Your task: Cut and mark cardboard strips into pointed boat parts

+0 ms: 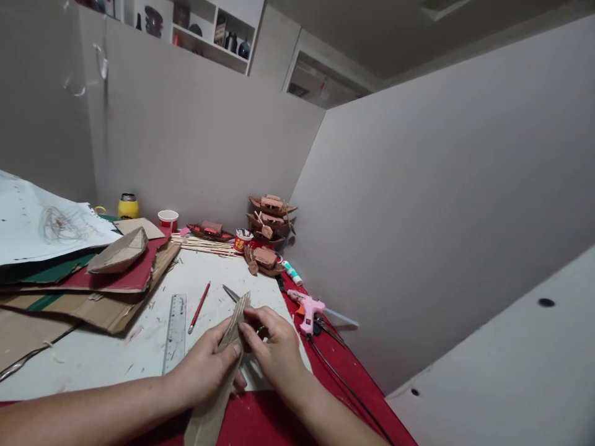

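A long strip of brown cardboard (209, 412) slants up from the near table edge, its corrugated end pointing away from me. My left hand (204, 365) is closed around its middle, thumb on top. With thumb and fingers, my right hand (274, 344) pinches the strip close to its far end. Behind that end, a pointed metal blade (231, 293) lies on the white board, the rest of it hidden by the strip and my hands. To the left are a red pencil (199, 307) and a clear ruler (175, 331).
Cardboard sheets (109, 313) and a folded cardboard boat (118, 253) are piled at left. Several brown model boats (267, 259) stand at the back by thin sticks (204, 246) and a red cup (243, 240). A pink glue gun (307, 310) with its cord lies right, beside a grey partition (418, 204).
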A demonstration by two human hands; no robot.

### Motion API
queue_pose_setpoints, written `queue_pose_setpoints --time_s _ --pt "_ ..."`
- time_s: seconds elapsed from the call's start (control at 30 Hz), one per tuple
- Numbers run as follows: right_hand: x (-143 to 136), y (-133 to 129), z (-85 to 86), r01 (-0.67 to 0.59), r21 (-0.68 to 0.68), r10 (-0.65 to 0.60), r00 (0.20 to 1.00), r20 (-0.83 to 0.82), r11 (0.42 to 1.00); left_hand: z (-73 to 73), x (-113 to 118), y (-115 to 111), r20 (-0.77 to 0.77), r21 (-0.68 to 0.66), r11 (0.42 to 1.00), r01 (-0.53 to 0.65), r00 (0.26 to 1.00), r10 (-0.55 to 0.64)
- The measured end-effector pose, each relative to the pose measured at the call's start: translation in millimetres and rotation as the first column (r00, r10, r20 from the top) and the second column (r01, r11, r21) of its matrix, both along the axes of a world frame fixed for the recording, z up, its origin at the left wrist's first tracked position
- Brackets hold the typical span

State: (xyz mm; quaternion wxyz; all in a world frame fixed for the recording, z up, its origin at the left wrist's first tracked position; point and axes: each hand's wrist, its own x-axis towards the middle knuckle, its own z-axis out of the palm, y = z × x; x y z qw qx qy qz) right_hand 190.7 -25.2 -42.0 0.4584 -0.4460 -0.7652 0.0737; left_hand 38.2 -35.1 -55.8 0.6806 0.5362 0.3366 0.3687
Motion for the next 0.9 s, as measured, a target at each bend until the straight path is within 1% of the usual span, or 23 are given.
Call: queue_pose_setpoints --time_s 0.17,0.3,0.37,0.47,0.57,0.63,0.73,0.8,0.87,0.9 --pt "-3 -7 -8.1 -0.043 0.022 0.044 0.998 -0.038 0.999 -2.6 2 -2 0.046 0.034 0.999 0.009 0.999 -0.010" --pt "-2 -8 -8.1 -0.024 -0.087 0.010 0.987 -0.162 0.996 -2.9 2 -1 0.043 0.034 0.999 0.017 0.999 -0.018" --pt "0 -7 -6.2 -0.024 -0.104 0.003 0.979 -0.202 0.994 -3.2 1 0 0.031 0.043 0.999 0.024 0.999 -0.025" --pt "0 -6 -4.8 -0.053 -0.035 0.047 0.987 -0.153 0.998 -3.1 1 -2 0.035 0.052 0.999 0.013 0.999 -0.014" --pt "-2 -9 -7.3 -0.072 0.031 0.075 0.991 -0.110 0.997 -2.4 2 -5 0.037 0.022 1.000 0.008 0.999 -0.009" --pt "-4 -12 -10.1 -0.089 0.017 0.090 0.992 -0.091 0.996 -1.4 3 -5 0.063 0.012 1.000 0.007 0.998 -0.008" --pt "-6 -16 -11.4 -0.134 -0.039 0.131 0.989 -0.073 0.990 2.5 3 -2 0.110 0.013 1.000 0.013 0.994 -0.014" --pt "-5 -18 -9.1 -0.128 -0.079 0.118 0.986 -0.118 0.989 6.7 2 0 0.108 -0.016 1.000 0.021 0.994 -0.019" --pt "-1 -16 -5.3 -0.099 -0.146 0.060 0.967 -0.249 0.984 10.4 1 2 0.074 -0.064 0.998 0.020 0.997 -0.016" --pt "1 -14 -3.4 -0.081 -0.181 0.018 0.944 -0.328 0.980 11.6 0 2 0.051 -0.079 0.997 0.020 0.999 -0.016"
